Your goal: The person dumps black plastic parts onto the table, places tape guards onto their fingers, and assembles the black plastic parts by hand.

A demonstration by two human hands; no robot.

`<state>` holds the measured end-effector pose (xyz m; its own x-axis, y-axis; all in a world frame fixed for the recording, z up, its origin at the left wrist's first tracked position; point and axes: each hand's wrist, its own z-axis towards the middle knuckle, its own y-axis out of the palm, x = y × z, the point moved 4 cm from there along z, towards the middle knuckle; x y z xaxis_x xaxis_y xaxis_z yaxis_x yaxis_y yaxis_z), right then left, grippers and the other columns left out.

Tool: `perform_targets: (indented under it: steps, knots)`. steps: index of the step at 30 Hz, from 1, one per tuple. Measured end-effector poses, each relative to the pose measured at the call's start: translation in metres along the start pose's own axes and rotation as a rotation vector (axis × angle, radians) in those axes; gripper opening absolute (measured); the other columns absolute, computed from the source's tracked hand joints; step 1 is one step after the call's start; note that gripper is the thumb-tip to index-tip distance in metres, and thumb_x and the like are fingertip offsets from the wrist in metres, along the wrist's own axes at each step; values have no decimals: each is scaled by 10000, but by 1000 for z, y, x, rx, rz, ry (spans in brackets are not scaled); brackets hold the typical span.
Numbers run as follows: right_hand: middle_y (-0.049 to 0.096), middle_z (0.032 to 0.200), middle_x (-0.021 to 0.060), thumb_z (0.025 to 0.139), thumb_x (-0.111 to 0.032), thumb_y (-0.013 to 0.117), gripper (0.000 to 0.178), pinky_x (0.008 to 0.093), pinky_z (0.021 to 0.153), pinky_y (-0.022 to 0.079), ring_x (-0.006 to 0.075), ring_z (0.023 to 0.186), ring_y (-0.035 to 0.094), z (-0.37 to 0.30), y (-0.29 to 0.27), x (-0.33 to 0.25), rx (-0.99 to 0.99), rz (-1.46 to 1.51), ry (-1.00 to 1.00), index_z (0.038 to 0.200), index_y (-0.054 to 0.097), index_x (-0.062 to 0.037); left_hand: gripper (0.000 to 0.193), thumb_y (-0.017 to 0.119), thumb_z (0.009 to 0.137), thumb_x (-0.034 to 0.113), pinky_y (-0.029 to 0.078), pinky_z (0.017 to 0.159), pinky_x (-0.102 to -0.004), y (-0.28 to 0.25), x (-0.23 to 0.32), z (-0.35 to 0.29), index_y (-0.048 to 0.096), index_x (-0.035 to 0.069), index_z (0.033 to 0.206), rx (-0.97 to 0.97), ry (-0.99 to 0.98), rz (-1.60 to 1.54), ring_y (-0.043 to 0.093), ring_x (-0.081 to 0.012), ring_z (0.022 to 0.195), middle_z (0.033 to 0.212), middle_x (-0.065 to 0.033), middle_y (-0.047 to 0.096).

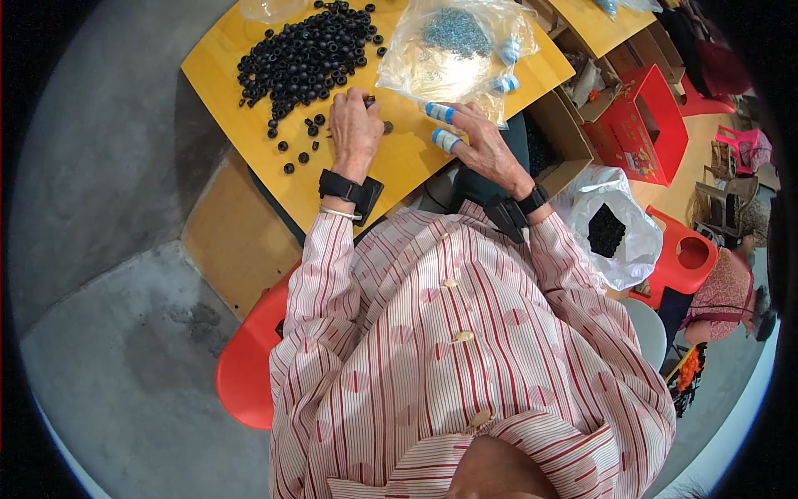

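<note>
My left hand (356, 131) rests on the yellow table just below a heap of small black round parts (303, 56) with holes in them. Its fingers are bent and closed around a small black part (369, 101) that shows at the fingertips. Another dark piece (387, 127) lies beside it. My right hand (487, 151) is over the table's near edge, thumb and index finger apart, both wrapped in blue-and-white tape; nothing shows between them. A clear plastic bag (399, 66) with small blue-grey pieces (456, 32) lies just beyond it.
Several loose black parts lie on the table (224, 58) left of my left hand. To the right are a cardboard box (573, 137), a red box (644, 125), a white sack (636, 254) of black pieces and a red stool (690, 254). Another red seat (245, 374) is at my left.
</note>
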<state>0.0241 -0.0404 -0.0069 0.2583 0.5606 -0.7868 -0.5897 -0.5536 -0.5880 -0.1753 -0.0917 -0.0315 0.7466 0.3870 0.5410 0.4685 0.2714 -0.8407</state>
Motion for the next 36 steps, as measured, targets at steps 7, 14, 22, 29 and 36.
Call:
perform_targets:
  steps: [7,14,22,29,36]
  knots:
    - [574,1070,137,777,-101,609,402,394,850,438,325,955,512,0,7,6,-23,-160,-35,1170,558,-33,236,665,784,121,438,830,-428,-6,-7,-1,592,16,983,17,12,21,541,-364,932,956,-194,560]
    - [522,1230,62,672,-71,641,393,386,852,467,254,1064,499,0,23,-3,-143,-471,-185,1064,612,-70,255,645,766,104,442,837,-450,-19,-7,3,605,22,1004,77,0,213,551,-377,944,993,-210,562]
    - [614,1012,138,715,-49,619,338,386,795,479,289,944,576,-5,-7,-6,-134,-162,-184,1053,607,-57,325,646,789,98,456,819,-430,-38,1,-13,559,-9,1084,216,4,171,560,-371,922,978,-205,568]
    - [620,842,141,764,-91,601,189,408,735,471,321,843,584,37,-35,42,242,-289,127,928,542,-17,281,697,792,140,487,653,-289,-50,29,-46,596,-10,1007,160,-46,-282,575,-157,668,850,-94,603]
    - [628,844,118,700,-113,639,247,422,762,454,325,882,575,61,-23,44,141,-445,238,897,510,-39,249,679,819,128,478,641,-255,-56,46,-65,601,-17,1005,39,-128,-468,558,-120,680,855,-81,602]
